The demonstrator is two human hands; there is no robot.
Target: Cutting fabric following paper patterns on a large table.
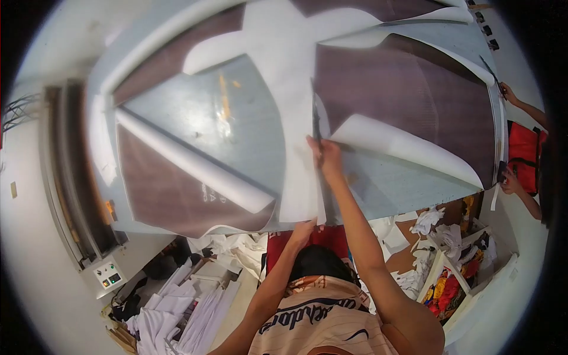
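White strip (297, 148): thin, smooth, paper-like sheet, curved sides, narrow lower end, broad lobes above. Brown sheets (408, 94) alongside, dull-faced, white undersides, some edges rolled into tubes. Bench (384, 180): pale blue, shiny under the light. In the room, long grey roller machine (74, 165) at left; white cloth (160, 322) heaped below. Strip lengthwise mid-bench, lower end at the near edge; left grip (305, 231) pinched on that end, right grip (326, 158) clamped around dark scissors (315, 115), blades along the right side.

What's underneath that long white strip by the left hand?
Blue-grey tabletop shows on both sides of the white strip; what lies directly beneath it is covered, so I can't tell.
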